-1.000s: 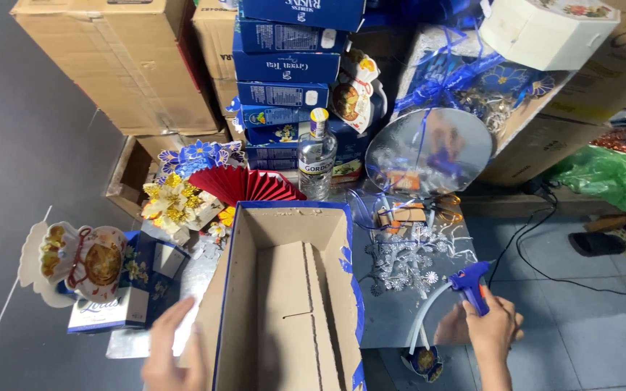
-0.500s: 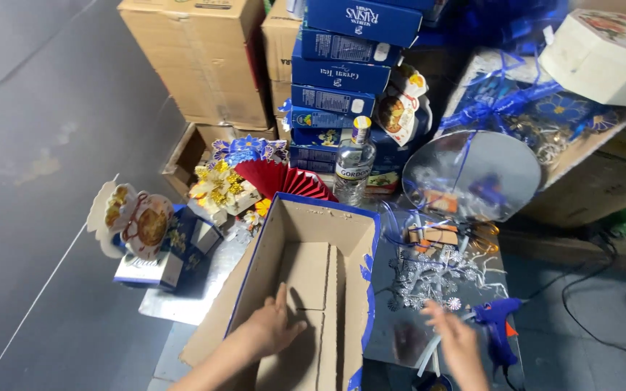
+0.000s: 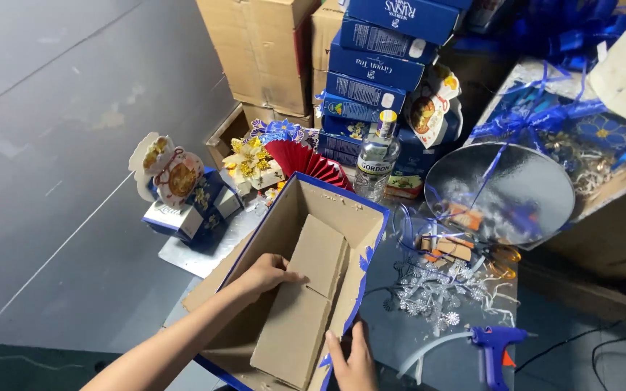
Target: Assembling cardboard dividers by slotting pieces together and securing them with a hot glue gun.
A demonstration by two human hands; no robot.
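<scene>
Since a second ago the left hand (image 3: 268,273) has come off the worktop into the open blue-edged cardboard box (image 3: 291,217), and the right hand (image 3: 351,360) has left the blue glue gun (image 3: 493,347); the left hand's fingers lie loosely curled on the folded cardboard insert (image 3: 306,304), gripping nothing; the right, seemingly flat, rests on the box's near right edge; silver ornaments (image 3: 432,293) lie just right, a clear bottle (image 3: 375,165) behind.

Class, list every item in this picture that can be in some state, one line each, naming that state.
Blue-edged box: open, cardboard insert inside.
Cardboard insert: folded, lying in box.
Left hand: pressing insert.
Right hand: on box's edge.
Glass bottle: upright, capped.
Glue gun: lying unheld.
Red fan: spread open.
</scene>
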